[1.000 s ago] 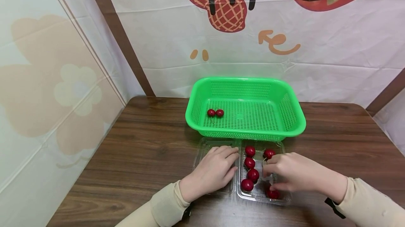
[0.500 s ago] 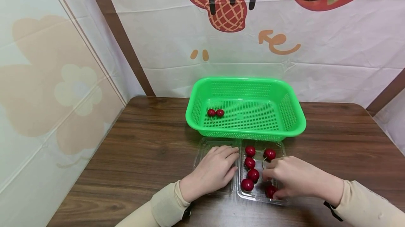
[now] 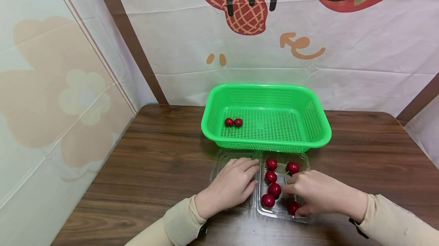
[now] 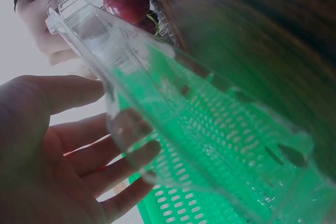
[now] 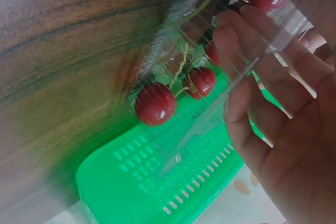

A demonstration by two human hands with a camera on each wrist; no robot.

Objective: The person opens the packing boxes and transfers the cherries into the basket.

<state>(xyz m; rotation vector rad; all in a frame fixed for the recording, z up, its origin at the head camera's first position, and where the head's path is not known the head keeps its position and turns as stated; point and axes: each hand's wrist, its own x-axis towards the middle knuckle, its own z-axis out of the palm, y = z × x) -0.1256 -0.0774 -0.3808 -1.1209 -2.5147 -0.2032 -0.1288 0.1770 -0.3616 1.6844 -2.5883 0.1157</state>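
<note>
Table (image 3: 161, 169) — brown wood grain | backdrop (image 3: 178, 40) — white cloth, red peanut print (image 3: 247, 21) | left: pale flower print (image 3: 84, 97)

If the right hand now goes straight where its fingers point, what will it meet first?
Likely the third cherry from the back in the clear tray, left row; depth is unclear. The right hand seems to touch the front-right cherry with its thumb.

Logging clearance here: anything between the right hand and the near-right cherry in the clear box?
Nothing visible: in the head view, the right hand is over the clear box, its thumb apparently touching the near-right cherry.
</note>
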